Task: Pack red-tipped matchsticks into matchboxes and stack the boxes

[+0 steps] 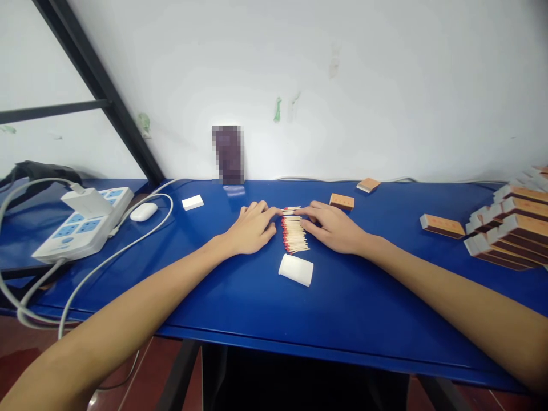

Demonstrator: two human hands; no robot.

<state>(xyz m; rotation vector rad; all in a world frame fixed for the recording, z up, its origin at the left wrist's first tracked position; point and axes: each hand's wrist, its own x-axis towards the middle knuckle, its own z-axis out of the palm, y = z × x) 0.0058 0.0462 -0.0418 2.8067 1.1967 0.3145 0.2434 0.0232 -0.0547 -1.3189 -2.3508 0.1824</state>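
A row of red-tipped matches point(293, 233) lies side by side on the blue table, red heads to the left. My left hand point(257, 227) rests palm down at its left, index fingertip at the head end of the upper matches and thumb apart from it. From the other side, my right hand point(336, 228) reaches in with its index fingertip at the plain ends of the same matches, thumb beside the row lower down. Neither hand is closed around anything. Just below the row lies a white matchbox tray point(296, 270), its inside not visible.
Orange matchboxes point(341, 201) lie behind my right hand, with a stack of matchboxes point(514, 228) at the right. A small white box point(192, 202), a white earbud case point(144, 212) and a power strip point(85, 222) with looping cables are at left. A blurred panel point(230, 154) leans on the wall.
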